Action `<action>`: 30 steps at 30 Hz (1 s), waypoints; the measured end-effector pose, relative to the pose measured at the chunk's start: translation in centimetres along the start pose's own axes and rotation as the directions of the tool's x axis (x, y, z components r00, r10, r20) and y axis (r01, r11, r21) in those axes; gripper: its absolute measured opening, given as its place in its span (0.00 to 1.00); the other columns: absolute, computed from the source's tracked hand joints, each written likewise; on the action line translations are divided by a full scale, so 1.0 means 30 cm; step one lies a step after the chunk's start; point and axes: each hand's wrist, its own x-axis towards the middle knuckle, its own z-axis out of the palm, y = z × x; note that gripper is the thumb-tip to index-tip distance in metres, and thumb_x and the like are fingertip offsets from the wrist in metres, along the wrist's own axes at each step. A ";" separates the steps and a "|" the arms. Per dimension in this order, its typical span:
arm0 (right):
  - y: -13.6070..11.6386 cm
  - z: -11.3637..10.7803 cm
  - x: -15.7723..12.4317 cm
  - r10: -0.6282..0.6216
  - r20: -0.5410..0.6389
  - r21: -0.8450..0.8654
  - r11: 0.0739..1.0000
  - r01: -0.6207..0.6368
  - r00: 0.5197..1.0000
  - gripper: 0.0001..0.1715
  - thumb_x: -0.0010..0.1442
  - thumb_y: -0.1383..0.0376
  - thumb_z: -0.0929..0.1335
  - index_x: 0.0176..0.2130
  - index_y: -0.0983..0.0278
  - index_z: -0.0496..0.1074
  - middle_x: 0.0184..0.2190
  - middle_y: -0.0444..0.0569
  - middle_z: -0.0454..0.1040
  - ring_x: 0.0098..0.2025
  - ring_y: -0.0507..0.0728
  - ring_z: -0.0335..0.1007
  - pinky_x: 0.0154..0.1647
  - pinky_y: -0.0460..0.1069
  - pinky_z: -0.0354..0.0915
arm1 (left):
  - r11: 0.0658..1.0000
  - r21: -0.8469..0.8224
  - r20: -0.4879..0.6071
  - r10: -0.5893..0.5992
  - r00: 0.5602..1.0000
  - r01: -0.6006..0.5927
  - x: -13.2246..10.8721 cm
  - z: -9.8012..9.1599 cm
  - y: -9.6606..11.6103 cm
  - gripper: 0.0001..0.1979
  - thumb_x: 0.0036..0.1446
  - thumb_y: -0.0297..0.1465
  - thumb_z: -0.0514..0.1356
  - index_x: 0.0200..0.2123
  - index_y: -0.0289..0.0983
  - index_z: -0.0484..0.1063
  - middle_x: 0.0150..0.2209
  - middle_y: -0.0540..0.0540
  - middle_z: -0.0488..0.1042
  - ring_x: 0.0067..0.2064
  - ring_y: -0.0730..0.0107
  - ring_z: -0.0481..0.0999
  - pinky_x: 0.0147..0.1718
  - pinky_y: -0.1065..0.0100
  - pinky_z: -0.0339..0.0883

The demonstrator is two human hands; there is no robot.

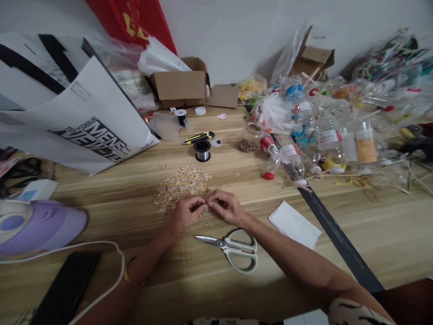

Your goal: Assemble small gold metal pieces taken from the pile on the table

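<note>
My left hand (185,214) and my right hand (227,206) meet fingertip to fingertip on the wooden table (338,189), both pinched closed on something tiny I cannot make out. Just beyond them lies a heap of small gold and clear beads (181,184), touching my left fingers. A pair of scissors (233,248) with pale handles lies shut between my forearms, close to my wrists. A spool of thin wire (202,150) stands behind the bead heap.
A white printed bag (84,117) leans at the left, a cardboard box (181,85) at the back. Plastic bottles and a jar (248,137) crowd the right. A white paper (294,223), a black strip (334,230), a phone (66,289), a cable and a purple object (40,225) lie near.
</note>
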 end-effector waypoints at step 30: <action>0.008 0.007 -0.010 -0.192 0.022 -0.175 0.966 0.193 0.981 0.06 0.61 0.66 0.63 0.37 0.64 0.69 0.32 0.51 0.69 0.34 0.54 0.66 0.34 0.48 0.64 | 0.928 -0.325 0.107 -0.153 0.982 0.180 0.007 -0.015 0.015 0.10 0.51 0.35 0.58 0.23 0.34 0.68 0.19 0.52 0.66 0.23 0.76 0.66 0.24 0.75 0.60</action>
